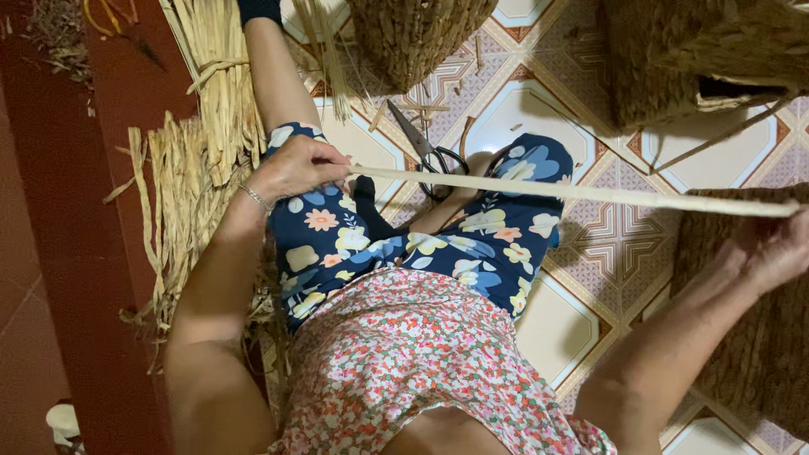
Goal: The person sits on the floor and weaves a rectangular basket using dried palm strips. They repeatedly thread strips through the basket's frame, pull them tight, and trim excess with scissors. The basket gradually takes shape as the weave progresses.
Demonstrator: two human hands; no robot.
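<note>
Seated on the tiled floor (556,337), left hand (297,168) pinches one end of a pale strip (573,194), right hand (779,244) clenches the other, stretching it taut above scissors (425,152). Likely straightening before weaving; steady tension needed.

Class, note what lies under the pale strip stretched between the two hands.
Under the strip: scissors, floral trousers, patterned tiles. The scissors' handles are partly covered.

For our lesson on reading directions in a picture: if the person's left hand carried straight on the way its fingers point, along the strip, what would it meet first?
The left hand points along the pale strip, so probably the black scissors on the tiled floor; depth is unclear.
</note>
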